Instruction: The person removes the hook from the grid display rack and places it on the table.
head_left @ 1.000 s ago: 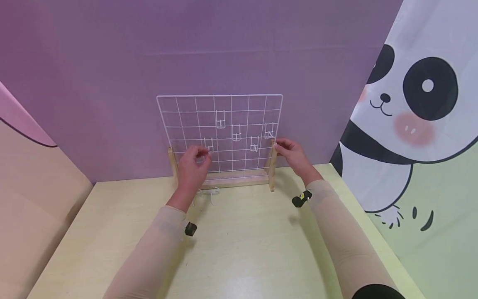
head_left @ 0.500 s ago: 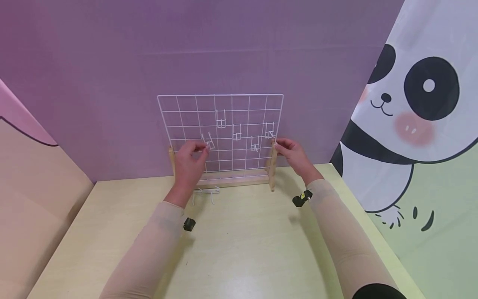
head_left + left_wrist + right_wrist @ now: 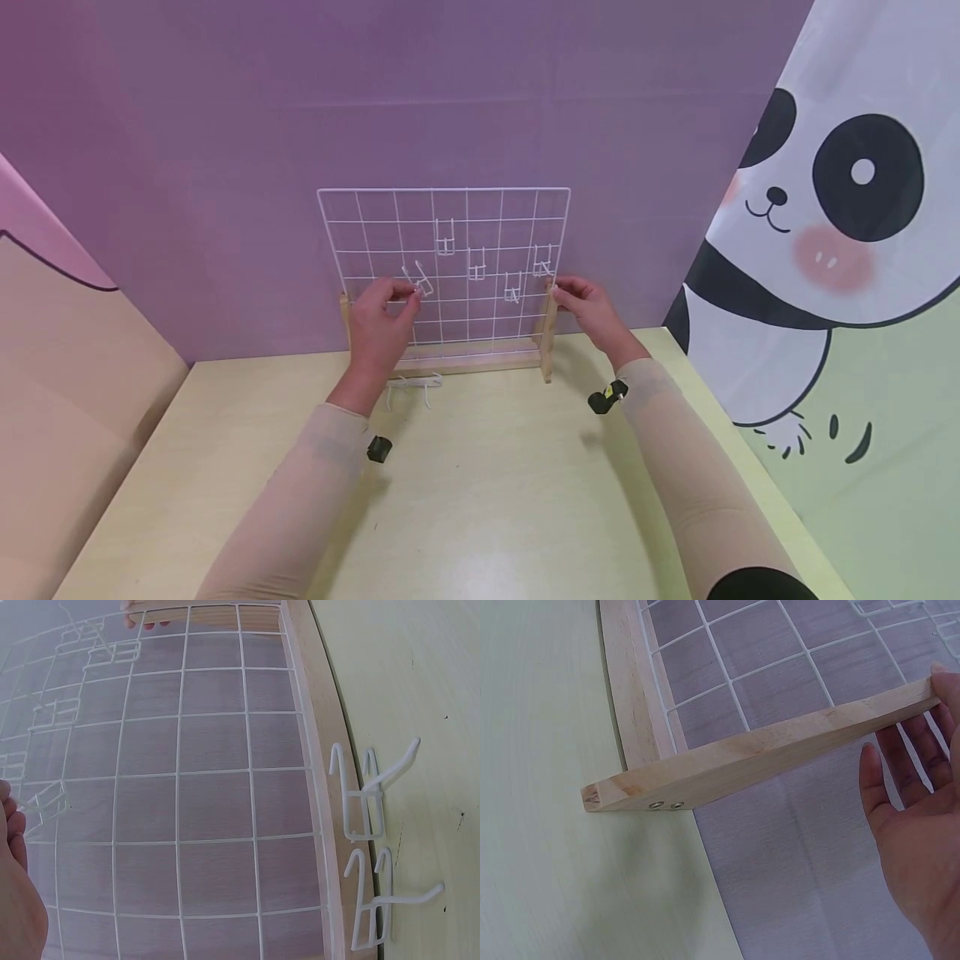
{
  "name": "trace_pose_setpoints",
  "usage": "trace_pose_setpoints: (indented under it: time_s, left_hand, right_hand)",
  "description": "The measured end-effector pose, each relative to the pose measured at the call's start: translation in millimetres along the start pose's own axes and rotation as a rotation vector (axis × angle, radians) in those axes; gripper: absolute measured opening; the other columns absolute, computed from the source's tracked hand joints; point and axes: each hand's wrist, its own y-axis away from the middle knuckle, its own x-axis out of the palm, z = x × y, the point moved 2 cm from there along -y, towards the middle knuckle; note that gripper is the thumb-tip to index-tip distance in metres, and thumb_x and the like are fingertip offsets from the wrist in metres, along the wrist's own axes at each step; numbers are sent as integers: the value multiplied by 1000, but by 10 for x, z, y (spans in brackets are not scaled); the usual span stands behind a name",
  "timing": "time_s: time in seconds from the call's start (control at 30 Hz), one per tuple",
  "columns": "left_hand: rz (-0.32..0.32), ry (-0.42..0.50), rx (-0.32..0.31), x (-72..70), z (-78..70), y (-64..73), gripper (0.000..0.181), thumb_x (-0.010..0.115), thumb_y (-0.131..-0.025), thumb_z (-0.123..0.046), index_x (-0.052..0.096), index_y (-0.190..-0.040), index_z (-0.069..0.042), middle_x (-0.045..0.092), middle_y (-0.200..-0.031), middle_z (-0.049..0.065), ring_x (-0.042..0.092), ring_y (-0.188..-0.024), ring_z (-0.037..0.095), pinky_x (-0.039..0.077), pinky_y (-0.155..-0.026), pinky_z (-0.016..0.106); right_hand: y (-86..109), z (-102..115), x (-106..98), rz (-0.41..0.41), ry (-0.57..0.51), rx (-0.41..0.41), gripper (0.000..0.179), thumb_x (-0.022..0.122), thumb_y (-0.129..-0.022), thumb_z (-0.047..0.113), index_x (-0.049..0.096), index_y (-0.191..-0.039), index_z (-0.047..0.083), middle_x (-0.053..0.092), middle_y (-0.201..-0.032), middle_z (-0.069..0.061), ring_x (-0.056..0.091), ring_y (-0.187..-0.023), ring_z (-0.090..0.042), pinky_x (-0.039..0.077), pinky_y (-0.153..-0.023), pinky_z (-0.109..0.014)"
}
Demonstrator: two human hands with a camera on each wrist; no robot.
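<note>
A white wire grid panel (image 3: 480, 321) stands upright in a wooden stand (image 3: 480, 362). My left hand (image 3: 381, 329) pinches a white wire hook (image 3: 426, 283) between thumb and fingertips, in front of the grid's left half. That hook leans to the left, its two prongs pointing up. In the left wrist view the hook (image 3: 49, 808) shows just past the fingers. My right hand (image 3: 596, 321) holds the top of the stand's right wooden upright (image 3: 780, 746), thumb on the front edge and fingers behind. Several other hooks, such as one hook (image 3: 445, 242), hang on the grid.
Two loose white hooks (image 3: 364, 799) lie on the table (image 3: 487, 483) against the stand's front left base. A purple cloth backdrop (image 3: 450, 100) rises close behind the grid. To the right is a panda-printed cloth (image 3: 787, 358).
The hook at my left fingertips has gone from upright to tilted left and sits slightly higher. My left hand has shifted a little left and up. My right hand keeps its place.
</note>
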Motion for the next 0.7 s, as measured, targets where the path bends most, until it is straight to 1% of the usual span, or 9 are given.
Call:
trace_pose_setpoints:
  time_s: [0.1,0.23,0.33,0.47,0.7]
  left_hand:
    - [-3,-2,10,-13,-10,1,8,82,-99,-2,76,-102,3,77,-101,16,75,-97,33,61,-91,42]
    - [-11,-1,30,-29,-18,15,7,82,-98,0,76,-101,2,77,-100,16,74,-97,32,59,-89,36]
    - [-13,5,46,-35,-26,26,7,82,-97,2,77,-101,2,77,-99,16,74,-96,33,58,-88,33]
    - [-2,10,58,-36,-42,31,8,82,-95,4,77,-100,1,78,-100,16,74,-96,32,59,-88,35]
    - [60,-10,67,-36,-55,64,7,82,-97,2,76,-101,1,76,-100,16,73,-97,33,61,-89,43]
  right_hand:
    - [-6,-8,-9,-3,2,1,38,67,-112,14,66,-145,-5,73,-119,5,66,-112,-14,57,-102,-29]
    - [7,0,-6,-4,2,3,38,68,-112,15,67,-145,-4,73,-121,3,66,-114,-16,57,-105,-31]
    - [13,5,0,-5,-4,2,38,67,-112,14,67,-145,-5,73,-121,4,66,-114,-16,57,-105,-31]
    - [12,5,1,-8,-1,6,38,67,-112,13,66,-145,-5,72,-121,4,65,-113,-15,57,-104,-30]
    - [-10,-16,-7,-2,-4,0,38,67,-112,14,67,-145,-4,72,-129,-6,65,-114,-16,58,-104,-30]
